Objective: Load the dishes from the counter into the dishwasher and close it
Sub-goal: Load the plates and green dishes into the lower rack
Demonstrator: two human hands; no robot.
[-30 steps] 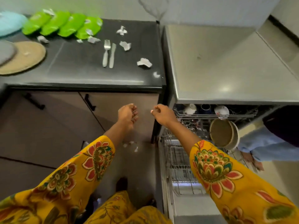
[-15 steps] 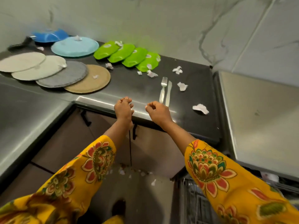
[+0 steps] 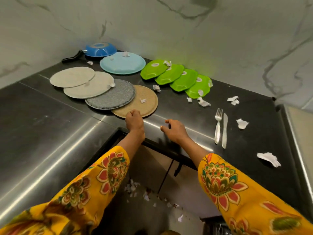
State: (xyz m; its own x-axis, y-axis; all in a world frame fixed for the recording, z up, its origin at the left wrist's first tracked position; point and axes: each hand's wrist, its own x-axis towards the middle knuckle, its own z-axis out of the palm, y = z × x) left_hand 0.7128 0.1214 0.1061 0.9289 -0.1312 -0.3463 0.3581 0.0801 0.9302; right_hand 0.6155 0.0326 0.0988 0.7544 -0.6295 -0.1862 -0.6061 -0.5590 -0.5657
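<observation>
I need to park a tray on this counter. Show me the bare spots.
Free: the steel stretch left of the left hand, below the round plates. Smaller: between the right hand and fork. Crowded: the back, with green plates and paper scraps.

A home kitchen: dark counter (image 3: pixel 186 106), plates (image 3: pixel 122 63), fork (image 3: pixel 218 123), marble wall (image 3: pixel 169 31).

Torn white paper scraps (image 3: pixel 242 123) are all over the dark table (image 3: pixel 50 133), with a bigger crumpled piece (image 3: pixel 269 159) near the right edge. More bits (image 3: pixel 133 187) litter the floor below. Grey-veined marble wall (image 3: pixel 186 31) behind, brown cabinet doors (image 3: pixel 152 167) underneath.
</observation>
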